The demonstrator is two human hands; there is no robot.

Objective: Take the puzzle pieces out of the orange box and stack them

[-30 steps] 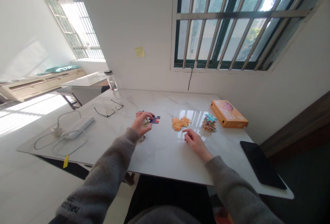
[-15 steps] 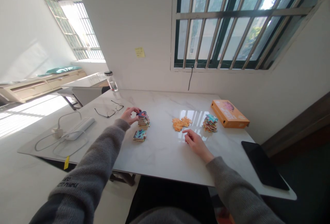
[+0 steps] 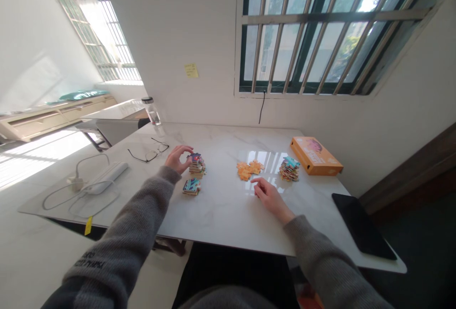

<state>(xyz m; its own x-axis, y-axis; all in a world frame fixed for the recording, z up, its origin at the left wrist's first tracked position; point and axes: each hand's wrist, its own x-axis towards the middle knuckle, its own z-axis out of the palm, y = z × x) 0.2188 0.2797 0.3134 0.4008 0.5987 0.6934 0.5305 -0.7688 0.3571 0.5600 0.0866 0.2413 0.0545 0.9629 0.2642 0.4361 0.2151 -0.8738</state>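
At the upper left edge of a tall stack of jigsaw puzzle pieces (image 3: 197, 167), my left hand (image 3: 178, 158) has thumb and index finger closed on a dark puzzle piece (image 3: 194, 156) at the top. A shorter pile of teal-patterned puzzle pieces (image 3: 191, 186) lies just in front of that stack. My right hand (image 3: 269, 196) hovers over or rests on the table, index finger extended and the others loosely curled, holding nothing. Just beyond its fingertips are orange puzzle pieces (image 3: 245, 172), spread in a small heap. Another uneven stack of puzzle pieces (image 3: 289, 169) stands to its right.
An orange box (image 3: 316, 156) lies at the back right of the white table (image 3: 228, 219), with a black tablet (image 3: 361, 226) at the right edge. Glasses (image 3: 151, 156), a bottle (image 3: 152, 112) and a power strip (image 3: 109, 177) with cables are on the left.
My left hand has shifted slightly at the top of the tall stack, and the dark puzzle piece now sits over it. My right hand stays where it was. The view has moved a little.
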